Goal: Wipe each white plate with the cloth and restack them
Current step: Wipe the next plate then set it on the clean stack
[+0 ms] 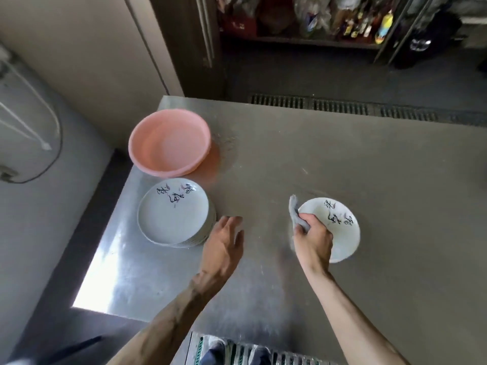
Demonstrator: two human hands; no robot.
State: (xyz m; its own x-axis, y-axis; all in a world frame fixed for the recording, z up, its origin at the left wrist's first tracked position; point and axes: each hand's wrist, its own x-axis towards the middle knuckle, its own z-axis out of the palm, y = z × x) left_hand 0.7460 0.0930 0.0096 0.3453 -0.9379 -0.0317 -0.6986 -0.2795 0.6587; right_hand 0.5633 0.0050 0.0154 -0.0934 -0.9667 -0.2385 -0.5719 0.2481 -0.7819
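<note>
The right hand (313, 241) grips cloth (295, 210) on plate (342, 233), left hand (224, 241) beside stack (174, 212).

The steel table (342, 159) is dull grey pretty much all over, except a bright glare patch (105, 259) left of the left hand (224, 243), near the table's edge. Way past the right hand (313, 241), off the far edge, a long drain grate (342, 108) sits in a dark floor. Behind that there's a shelf (303, 40) crammed with bottles, too blurry to read. Far left of the left hand: a beige wall panel (79, 48) and a grey surface (31, 219) (wall or floor, can't tell) with a dark cable (61, 143) looping across.
</note>
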